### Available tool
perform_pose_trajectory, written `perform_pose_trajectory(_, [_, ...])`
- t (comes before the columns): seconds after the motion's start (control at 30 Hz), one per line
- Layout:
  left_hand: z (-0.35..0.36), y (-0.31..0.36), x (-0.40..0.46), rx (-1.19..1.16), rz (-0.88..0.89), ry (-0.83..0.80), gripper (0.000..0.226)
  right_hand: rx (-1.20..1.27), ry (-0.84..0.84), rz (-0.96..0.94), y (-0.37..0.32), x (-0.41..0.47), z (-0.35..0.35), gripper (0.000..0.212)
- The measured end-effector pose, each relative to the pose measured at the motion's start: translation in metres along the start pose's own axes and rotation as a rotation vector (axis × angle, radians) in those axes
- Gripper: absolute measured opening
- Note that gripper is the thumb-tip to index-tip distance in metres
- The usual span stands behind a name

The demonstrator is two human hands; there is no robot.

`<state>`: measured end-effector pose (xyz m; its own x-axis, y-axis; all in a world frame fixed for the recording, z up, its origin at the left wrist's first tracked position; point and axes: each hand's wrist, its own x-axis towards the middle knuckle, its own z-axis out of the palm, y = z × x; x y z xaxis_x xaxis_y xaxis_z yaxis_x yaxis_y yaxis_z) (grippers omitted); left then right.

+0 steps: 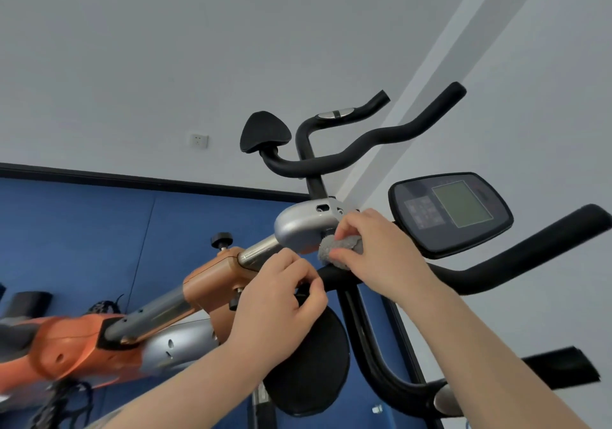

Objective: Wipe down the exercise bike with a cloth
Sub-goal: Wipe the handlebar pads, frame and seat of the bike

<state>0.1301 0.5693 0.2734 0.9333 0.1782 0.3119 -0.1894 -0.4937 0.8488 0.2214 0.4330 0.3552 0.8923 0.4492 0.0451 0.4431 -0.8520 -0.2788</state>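
The exercise bike (212, 299) fills the lower frame, tilted in the view, its orange-and-silver frame running from 8 o'clock up toward centre, where a silver housing (299, 226) caps the chrome post (256, 251). Black handlebars (516, 259) sweep out to 3 o'clock, and a second bar (364, 145) curves up toward 1 o'clock. The console (452, 213) with its grey screen sits at 2 o'clock of the housing. A round black pad (314, 372) hangs at 6 o'clock below the hands.

The right hand (381, 249) grips the grey cloth (337, 249) – bunched up and pressed against the underside of the housing, just above the handlebar. At 8 o'clock of it, the left hand (281, 299) has its fingers curled around the black bar, beside the chrome post.

A wall socket (199, 140) sits at 10 o'clock on the grey wall
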Motion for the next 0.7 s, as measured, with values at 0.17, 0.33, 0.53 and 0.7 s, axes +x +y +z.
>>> perform_pose_trajectory(0.17, [0.000,0.000,-0.003,0.000,0.002,0.007,0.022,0.048,0.023,-0.066,-0.001,0.008,0.005,0.015])
perform_pose_trajectory(0.33, [-0.001,0.000,-0.001,0.006,-0.001,-0.004,0.022,0.077,-0.081,-0.147,0.007,0.010,-0.006,0.016])
perform_pose_trajectory(0.53, [0.000,0.000,-0.003,0.014,0.003,0.004,0.023,0.064,-0.069,-0.143,0.014,0.014,-0.007,0.024])
perform_pose_trajectory(0.7, [0.001,-0.002,-0.001,0.017,-0.001,-0.001,0.024,0.114,-0.159,-0.173,0.014,0.021,-0.014,0.023])
